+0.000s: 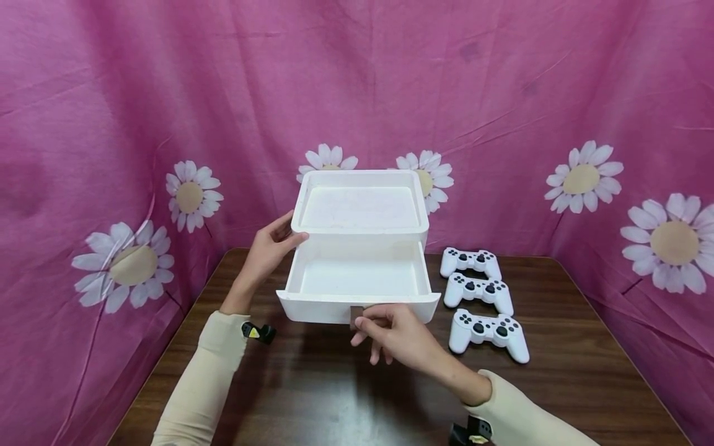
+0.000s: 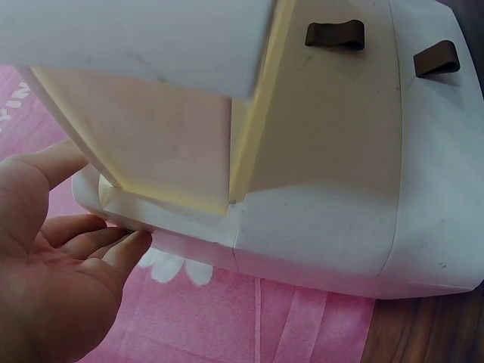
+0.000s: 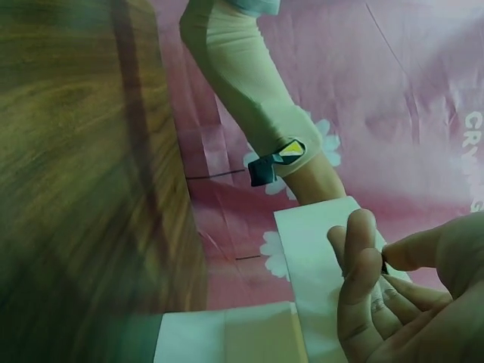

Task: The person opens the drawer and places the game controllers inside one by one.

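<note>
A white drawer unit (image 1: 359, 204) with a recessed top stands at the table's middle. Its top drawer (image 1: 318, 310) is pulled out, and the bottom inside is bare. At the unit's left front corner my left hand (image 1: 264, 254) holds on, thumb at the front and fingers along the side, as the left wrist view also shows. My right hand (image 1: 398, 337) pinches the brown pull tab (image 1: 354, 314) on the drawer front between thumb and fingers. Only a dark bit of that tab shows in the right wrist view. Two lower drawers carry brown tabs (image 2: 335, 34) too.
Three white game controllers (image 1: 489, 334) lie in a column to the right of the unit on the dark wooden table (image 1: 569, 347). A pink curtain (image 1: 502, 93) with printed daisies hangs behind and along both sides.
</note>
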Tool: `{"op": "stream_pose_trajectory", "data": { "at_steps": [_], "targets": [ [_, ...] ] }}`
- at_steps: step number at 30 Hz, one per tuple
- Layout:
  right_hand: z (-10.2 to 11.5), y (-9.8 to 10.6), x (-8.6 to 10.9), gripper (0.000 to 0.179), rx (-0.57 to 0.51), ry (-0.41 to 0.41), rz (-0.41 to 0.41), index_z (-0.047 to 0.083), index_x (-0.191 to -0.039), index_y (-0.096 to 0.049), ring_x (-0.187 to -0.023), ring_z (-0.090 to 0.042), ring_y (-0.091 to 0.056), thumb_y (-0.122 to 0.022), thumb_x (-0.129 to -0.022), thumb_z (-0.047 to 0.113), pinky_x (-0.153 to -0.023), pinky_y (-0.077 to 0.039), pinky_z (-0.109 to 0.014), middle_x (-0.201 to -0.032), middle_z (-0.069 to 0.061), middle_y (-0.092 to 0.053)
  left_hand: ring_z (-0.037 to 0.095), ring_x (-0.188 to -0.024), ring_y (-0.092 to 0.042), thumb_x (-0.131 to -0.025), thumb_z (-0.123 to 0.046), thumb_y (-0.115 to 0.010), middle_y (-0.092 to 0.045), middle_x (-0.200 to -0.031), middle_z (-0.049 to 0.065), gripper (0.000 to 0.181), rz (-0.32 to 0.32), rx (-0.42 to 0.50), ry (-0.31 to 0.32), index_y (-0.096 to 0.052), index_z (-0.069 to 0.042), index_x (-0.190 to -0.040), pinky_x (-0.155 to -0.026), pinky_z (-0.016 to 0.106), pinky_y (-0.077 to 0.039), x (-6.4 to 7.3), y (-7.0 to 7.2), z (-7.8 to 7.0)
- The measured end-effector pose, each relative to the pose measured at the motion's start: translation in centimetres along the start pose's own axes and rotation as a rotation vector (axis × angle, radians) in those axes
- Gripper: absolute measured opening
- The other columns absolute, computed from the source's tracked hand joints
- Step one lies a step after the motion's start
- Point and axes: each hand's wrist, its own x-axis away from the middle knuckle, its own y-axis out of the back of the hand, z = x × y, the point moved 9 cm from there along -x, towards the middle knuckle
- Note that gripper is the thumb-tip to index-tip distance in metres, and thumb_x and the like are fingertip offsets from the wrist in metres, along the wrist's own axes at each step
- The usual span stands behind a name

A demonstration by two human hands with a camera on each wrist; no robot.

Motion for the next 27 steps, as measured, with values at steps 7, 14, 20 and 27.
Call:
{"op": "stream_pose_trajectory", "data": {
  "at_steps": [7,14,20,27],
  "targets": [
    [0.6,1.6,0.9,0.022,0.117,0.009,-0.030,0.004,-0.115,-0.078,-0.057,-0.022,-0.070,-0.067,-0.106,0.020,-0.046,-0.056,-0.035,-0.090,-0.007,-0.082,0.029,-0.150,-0.051,-0.099,-0.025,-0.079,-0.050,-0.164,0.012,0.072,-0.004,0.012,0.012,-0.046,-0.013,-0.163,-0.116,0.045,-0.049,-0.1,0.0,0.2],
    [2.4,5.3,2.3,0.016,0.178,0.090,-0.101,0.003,-0.110,-0.080,-0.056,-0.021,-0.071,-0.068,-0.104,0.013,-0.047,-0.057,-0.034,-0.087,-0.009,-0.081,0.026,-0.149,-0.052,-0.099,-0.025,-0.079,-0.051,-0.163,0.010,0.072,-0.001,0.027,0.012,-0.047,-0.014,-0.162,-0.115,0.043,-0.051,-0.1,-0.1,0.2],
    [4.0,9.9,3.4,0.012,0.276,0.140,-0.226,0.004,-0.107,-0.080,-0.056,-0.014,-0.069,-0.070,-0.104,0.010,-0.049,-0.057,-0.030,-0.083,-0.003,-0.080,0.025,-0.149,-0.052,-0.098,-0.026,-0.080,-0.051,-0.163,0.009,0.073,0.000,0.029,0.003,-0.047,-0.015,-0.162,-0.114,0.041,-0.052,-0.1,-0.1,0.0],
    [4.6,15.7,4.2,0.011,0.495,0.199,-0.363,0.013,-0.105,-0.081,-0.058,-0.007,-0.067,-0.070,-0.105,0.016,-0.045,-0.050,-0.024,-0.082,-0.001,-0.080,0.026,-0.149,-0.052,-0.098,-0.026,-0.080,-0.051,-0.163,0.010,0.072,-0.005,0.009,0.005,-0.047,-0.015,-0.162,-0.113,0.042,-0.052,-0.1,-0.1,0.1]
  ]
}}
